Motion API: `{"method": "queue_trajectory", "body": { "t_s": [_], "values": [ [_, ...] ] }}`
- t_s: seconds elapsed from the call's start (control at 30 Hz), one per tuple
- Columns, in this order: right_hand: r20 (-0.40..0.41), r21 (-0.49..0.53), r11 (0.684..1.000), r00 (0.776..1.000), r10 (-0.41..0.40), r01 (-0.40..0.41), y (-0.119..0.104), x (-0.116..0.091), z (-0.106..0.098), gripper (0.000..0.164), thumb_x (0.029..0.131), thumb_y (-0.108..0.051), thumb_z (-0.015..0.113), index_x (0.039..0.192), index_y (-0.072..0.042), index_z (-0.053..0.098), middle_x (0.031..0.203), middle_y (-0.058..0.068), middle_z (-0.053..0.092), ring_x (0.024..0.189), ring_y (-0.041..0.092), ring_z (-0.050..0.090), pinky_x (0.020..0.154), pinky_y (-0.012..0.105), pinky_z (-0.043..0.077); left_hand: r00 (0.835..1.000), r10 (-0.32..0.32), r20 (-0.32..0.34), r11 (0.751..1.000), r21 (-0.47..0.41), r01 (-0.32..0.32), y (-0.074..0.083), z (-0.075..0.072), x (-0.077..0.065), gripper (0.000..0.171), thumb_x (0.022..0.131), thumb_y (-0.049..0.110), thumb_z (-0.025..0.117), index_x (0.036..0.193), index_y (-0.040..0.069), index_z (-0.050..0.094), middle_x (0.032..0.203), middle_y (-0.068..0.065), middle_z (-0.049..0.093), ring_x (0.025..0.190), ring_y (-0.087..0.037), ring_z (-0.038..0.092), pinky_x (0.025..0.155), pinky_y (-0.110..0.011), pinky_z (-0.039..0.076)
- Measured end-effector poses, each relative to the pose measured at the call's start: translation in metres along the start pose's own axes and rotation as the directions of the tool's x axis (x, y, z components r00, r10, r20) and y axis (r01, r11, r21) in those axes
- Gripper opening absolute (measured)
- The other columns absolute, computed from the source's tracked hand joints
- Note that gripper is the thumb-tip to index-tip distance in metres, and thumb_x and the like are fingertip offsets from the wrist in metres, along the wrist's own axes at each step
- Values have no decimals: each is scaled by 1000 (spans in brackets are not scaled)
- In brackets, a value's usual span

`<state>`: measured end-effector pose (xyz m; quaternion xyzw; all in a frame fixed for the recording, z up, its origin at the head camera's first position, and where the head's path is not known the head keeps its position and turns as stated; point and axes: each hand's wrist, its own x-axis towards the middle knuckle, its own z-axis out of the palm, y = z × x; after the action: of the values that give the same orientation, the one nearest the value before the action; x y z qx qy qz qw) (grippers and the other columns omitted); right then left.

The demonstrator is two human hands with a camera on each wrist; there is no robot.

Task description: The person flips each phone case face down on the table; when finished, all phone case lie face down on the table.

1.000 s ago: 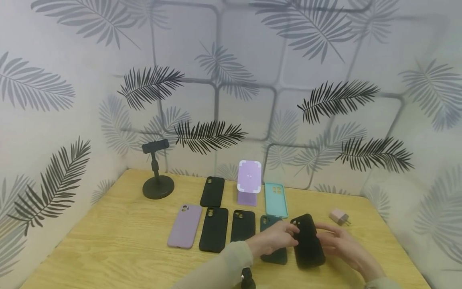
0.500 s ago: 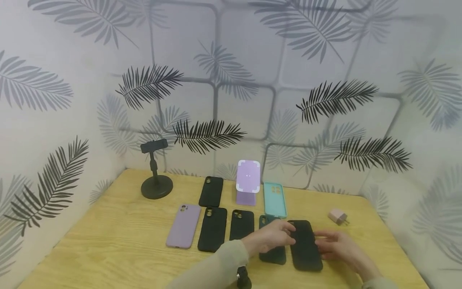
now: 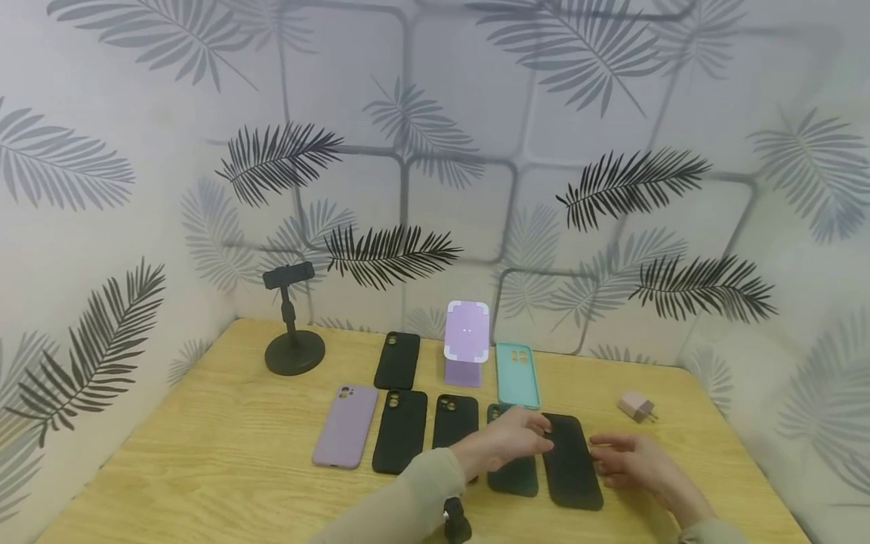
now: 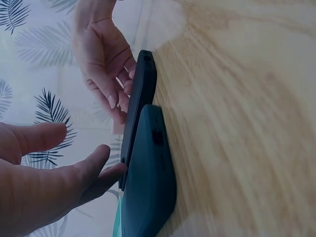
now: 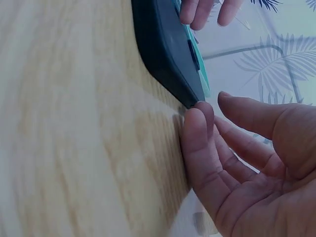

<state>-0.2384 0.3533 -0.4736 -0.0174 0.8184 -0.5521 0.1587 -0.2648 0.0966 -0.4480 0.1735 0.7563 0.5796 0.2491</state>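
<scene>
A black phone case (image 3: 572, 465) lies flat on the table, back up, at the right end of a row of cases. My left hand (image 3: 510, 440), fingers extended, hovers over the dark teal phone case (image 3: 514, 476) with its fingertips by the black case's upper left edge. My right hand (image 3: 635, 462) lies just right of the black case. In the right wrist view its loosely bent fingers (image 5: 196, 128) are right at the case's corner. The left wrist view shows the teal case (image 4: 153, 173) in front of the black case (image 4: 139, 89).
More black cases (image 3: 401, 431) and a lilac phone case (image 3: 345, 427) continue the row leftward. Behind stand a purple phone stand (image 3: 467, 332) and a black round-based holder (image 3: 294, 353). A turquoise case (image 3: 518, 378) lies at the back, a pink charger plug (image 3: 636, 406) to the right.
The black case was tilted up between both hands; it has come down flat on the table. Both hands have loosened from it, and the left has drawn slightly leftward.
</scene>
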Motion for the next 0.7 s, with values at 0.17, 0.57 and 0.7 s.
{"method": "queue_trajectory", "body": {
  "t_s": [0.17,0.57,0.7],
  "values": [
    [-63,-36,999,998,-1,-1,-4,4,1,55,97,-22,61,136,14,46,107,13,72,83,15,68,70,30,59,1000,24,-17,995,-92,-25,-2,-10,3,45,92,1,62,135,-8,51,129,-23,58,117,-33,60,99,-44,53],
    [-20,37,996,997,-80,80,-26,26,17,53,98,-18,61,138,13,45,129,25,60,98,16,65,81,28,58,992,23,-120,981,-186,-46,-5,-31,10,41,93,1,61,133,-6,53,121,-19,64,113,-34,63,90,-39,57],
    [-31,44,993,994,-108,109,-31,35,23,51,98,-16,61,136,14,46,135,30,55,107,21,65,86,30,58,979,19,-205,985,-163,-53,-5,-35,14,39,93,1,61,131,-4,56,124,-20,62,111,-33,64,92,-38,56]
  ]
}}
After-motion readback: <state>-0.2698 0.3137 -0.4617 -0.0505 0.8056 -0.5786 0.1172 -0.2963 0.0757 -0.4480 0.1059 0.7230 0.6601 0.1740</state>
